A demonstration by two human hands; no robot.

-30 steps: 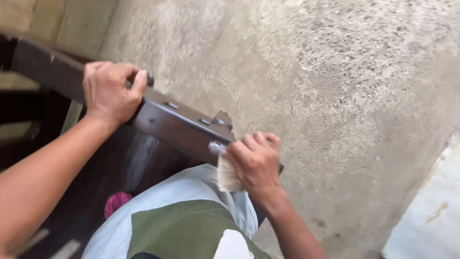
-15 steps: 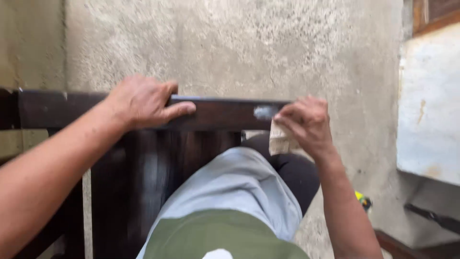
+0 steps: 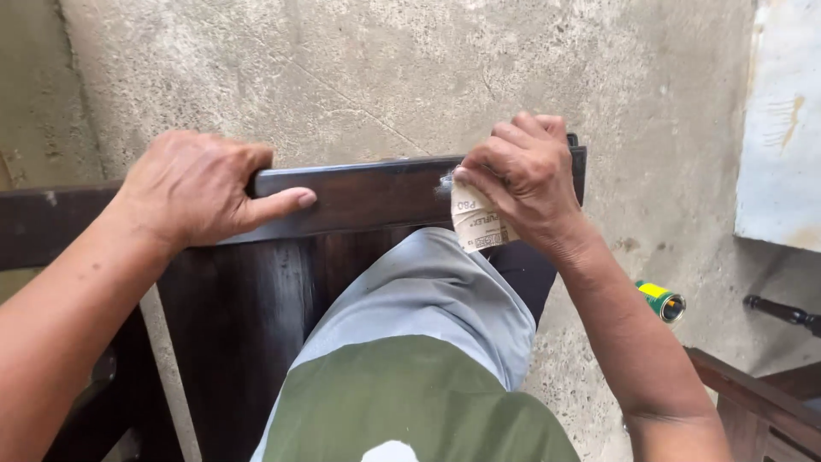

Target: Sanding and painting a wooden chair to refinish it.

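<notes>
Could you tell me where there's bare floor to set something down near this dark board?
Bare concrete floor lies beyond the dark board, and between the board's right end and the pale slab. Lower right is crowded: a small can and wooden pieces. Both hands, left and right holding sandpaper, occupy the board's edge.
</notes>
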